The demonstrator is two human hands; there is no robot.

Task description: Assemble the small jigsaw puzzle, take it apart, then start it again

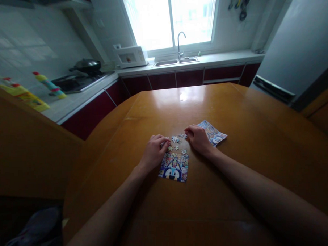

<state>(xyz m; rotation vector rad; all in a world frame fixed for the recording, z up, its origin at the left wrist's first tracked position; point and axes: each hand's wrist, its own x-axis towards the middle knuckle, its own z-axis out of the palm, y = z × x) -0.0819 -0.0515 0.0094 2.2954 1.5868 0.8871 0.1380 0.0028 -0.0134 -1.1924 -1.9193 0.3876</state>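
Note:
A partly assembled jigsaw puzzle (173, 169) lies on the table, showing a blue cartoon dog face, its upper edge uneven. Just beyond it several loose puzzle pieces (176, 139) are scattered, mostly pale side up. My left hand (154, 150) rests at the puzzle's upper left, thumb and fingers pinched close around what looks like a puzzle piece. To the right of the loose pieces is my right hand (197, 139), its fingers curled together at the edge of the pile; what they hold, if anything, is hidden. A printed picture sheet (213, 133) lies partly behind that hand.
The brown wooden table (121, 150) has a rounded far edge. Beyond stand a counter with a sink (165, 63), a white microwave (131, 56) and a stove with a black pan (86, 64). Cleaner bottles (49, 84) are at left, a fridge (299, 41) at right.

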